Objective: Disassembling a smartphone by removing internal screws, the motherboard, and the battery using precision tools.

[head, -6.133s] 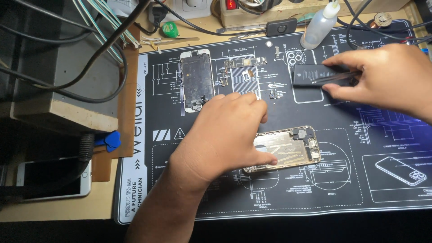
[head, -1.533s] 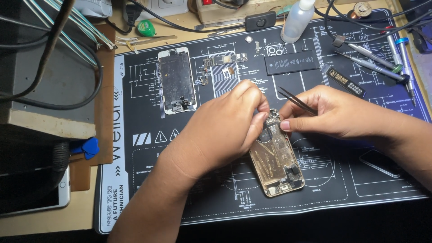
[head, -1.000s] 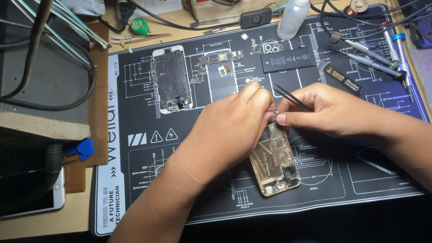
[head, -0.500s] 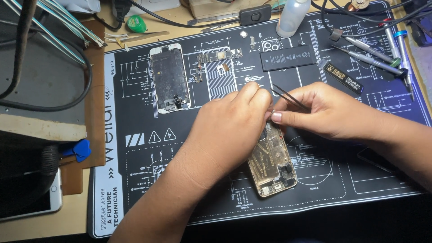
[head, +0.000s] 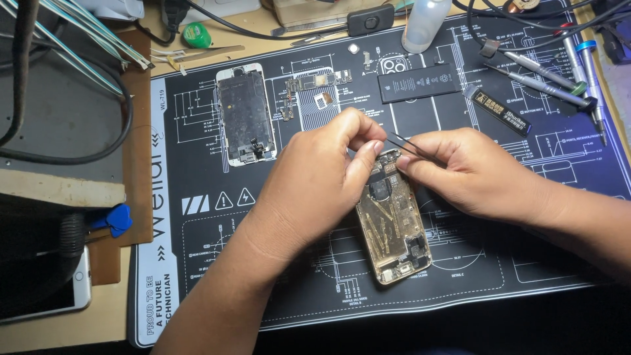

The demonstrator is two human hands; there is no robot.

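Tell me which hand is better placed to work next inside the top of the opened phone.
Probably the right hand: it grips black tweezers whose tips point at the upper end of the open phone housing. The left hand carries no tool; its fingers only steady that upper edge.

Warm, yellowish light falls from above onto the middle of the repair mat [head: 217,276], leaving the edges of the view dim — the lower right corner sinks almost to black. The opened phone shell [head: 392,227] catches a soft golden sheen, without harsh glare. The left hand [head: 322,181] and right hand [head: 470,171] throw short, soft shadows onto the mat beneath them. Focus is sharp across the centre — fine mat lines read crisply — with no motion blur. The left side of the worktop [head: 59,329] lies in shade.
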